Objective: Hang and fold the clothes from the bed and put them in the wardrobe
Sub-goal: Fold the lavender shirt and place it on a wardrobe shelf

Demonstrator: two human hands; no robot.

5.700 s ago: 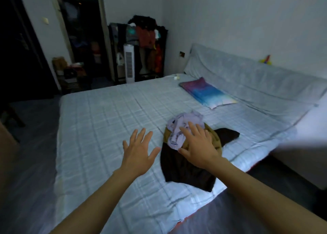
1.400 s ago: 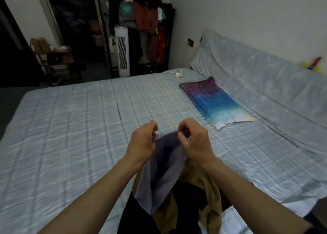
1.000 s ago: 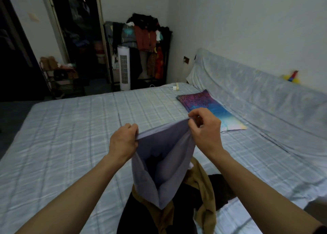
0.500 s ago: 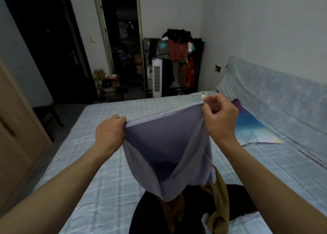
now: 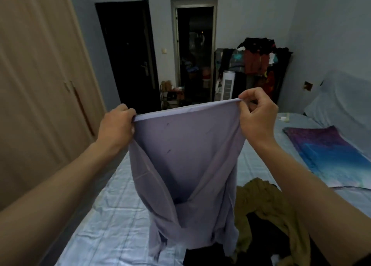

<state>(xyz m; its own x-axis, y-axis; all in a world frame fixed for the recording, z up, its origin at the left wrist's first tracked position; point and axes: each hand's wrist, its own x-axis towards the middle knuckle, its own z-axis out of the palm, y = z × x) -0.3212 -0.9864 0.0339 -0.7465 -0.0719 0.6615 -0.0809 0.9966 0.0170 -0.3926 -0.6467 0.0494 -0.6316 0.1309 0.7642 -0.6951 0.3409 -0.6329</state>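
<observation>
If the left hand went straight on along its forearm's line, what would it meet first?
Nothing close, it seems: the left hand, gripping the lilac shirt, points over the bed toward the open doorway. Depth is unclear.

1. Dim room here, a cool blue-grey cast over the walls and the bed (image 5: 112, 221).
2. The dark door (image 5: 128, 52) and the open doorway (image 5: 196, 54) at the back sink almost to black.
3. Soft light on the sheet, a faint sheen on its creases at lower left; shadows weak, soft-edged.
4. Wide-angle bend: the wardrobe (image 5: 40, 84) leans and curves at the left edge.
5. Detail slightly smeared throughout, the clothes rack (image 5: 259, 60) a muddy blur; the lilac garment (image 5: 186, 155) evenly lit.
</observation>
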